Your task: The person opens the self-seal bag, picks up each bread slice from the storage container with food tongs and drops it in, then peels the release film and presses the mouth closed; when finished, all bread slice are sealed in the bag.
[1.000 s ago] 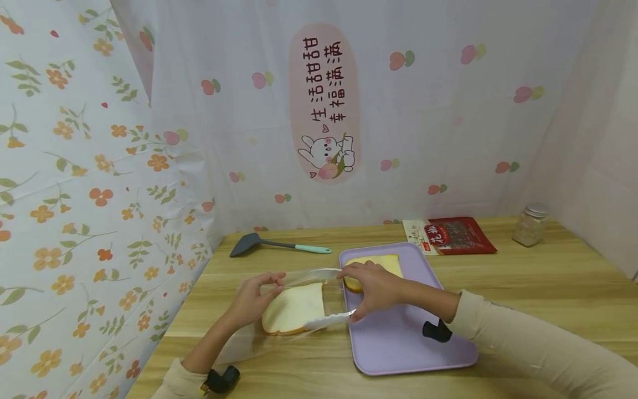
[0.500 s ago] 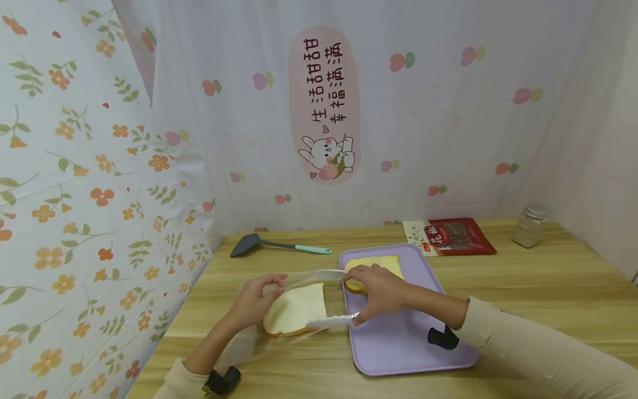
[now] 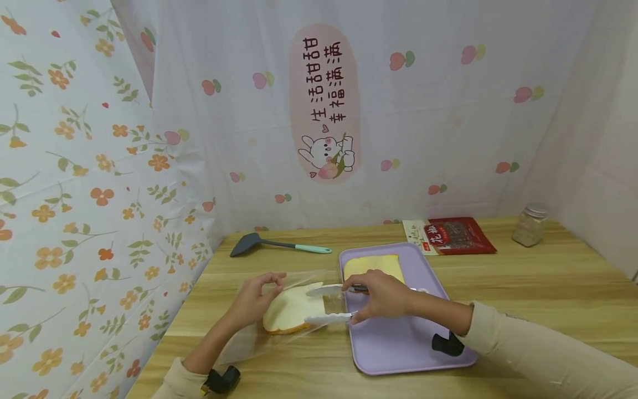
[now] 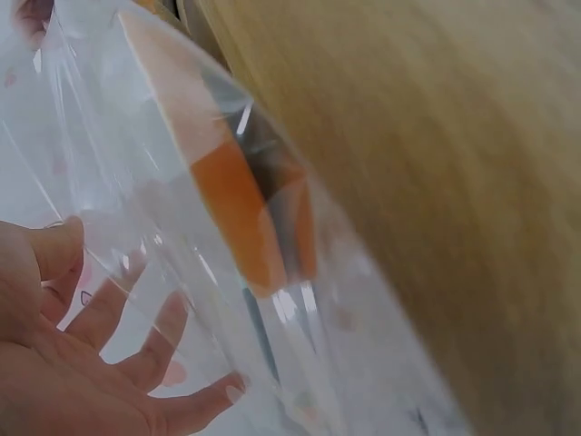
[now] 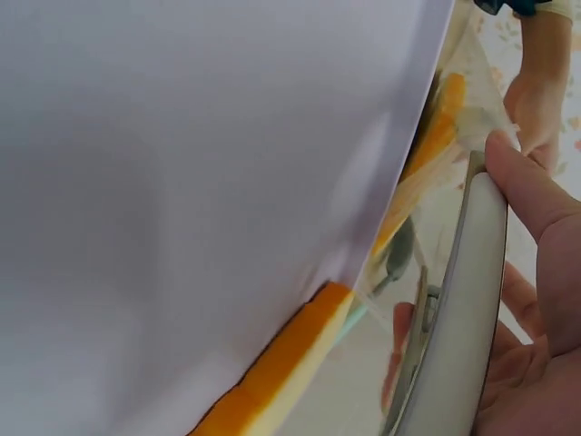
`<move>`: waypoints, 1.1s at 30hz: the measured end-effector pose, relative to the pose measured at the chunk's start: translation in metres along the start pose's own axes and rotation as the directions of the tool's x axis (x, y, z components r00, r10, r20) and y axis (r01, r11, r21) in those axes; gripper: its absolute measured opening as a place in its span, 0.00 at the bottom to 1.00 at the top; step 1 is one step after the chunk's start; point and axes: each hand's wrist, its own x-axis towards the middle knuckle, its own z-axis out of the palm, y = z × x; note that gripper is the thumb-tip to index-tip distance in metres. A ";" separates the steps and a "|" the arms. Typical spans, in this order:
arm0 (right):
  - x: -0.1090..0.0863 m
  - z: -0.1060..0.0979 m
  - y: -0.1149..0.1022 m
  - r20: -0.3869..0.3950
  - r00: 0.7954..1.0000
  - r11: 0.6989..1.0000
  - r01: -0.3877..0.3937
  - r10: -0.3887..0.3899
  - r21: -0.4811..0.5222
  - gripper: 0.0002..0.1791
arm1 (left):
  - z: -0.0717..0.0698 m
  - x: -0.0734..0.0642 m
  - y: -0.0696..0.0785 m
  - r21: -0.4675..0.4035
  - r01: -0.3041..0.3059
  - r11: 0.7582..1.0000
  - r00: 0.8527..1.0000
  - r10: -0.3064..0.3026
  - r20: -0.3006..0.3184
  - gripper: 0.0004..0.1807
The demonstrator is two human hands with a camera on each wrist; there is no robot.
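Head view: the slice lies inside the bag on the worktop, just beyond the left edge of the tray. It is left of your right grip, which holds the tongs spread, tips over its right end. Its long axis is hard to judge. Your left grip is nearer, pinching the bag.

Left wrist: crust shows through plastic, beside your fingers.

Right wrist: your tongs lie between thumb and fingers.

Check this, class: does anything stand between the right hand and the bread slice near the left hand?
Only the tongs, held by the right hand, and the clear bag around the bread slice; nothing else visible does.
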 end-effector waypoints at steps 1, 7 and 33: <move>-0.001 0.000 0.000 -0.001 1.000 1.000 0.006 -0.006 0.018 0.33 | 0.000 0.000 0.000 -0.001 -0.004 1.000 1.000 0.004 -0.005 0.05; -0.004 0.002 0.002 -0.005 0.999 0.993 0.044 -0.044 0.113 0.27 | -0.001 0.000 0.001 -0.027 -0.018 0.999 1.000 0.017 -0.013 0.05; -0.006 0.002 0.011 -0.045 0.998 0.983 -0.031 0.040 0.180 0.29 | -0.002 0.001 0.002 -0.041 -0.010 0.999 1.000 0.010 0.013 0.05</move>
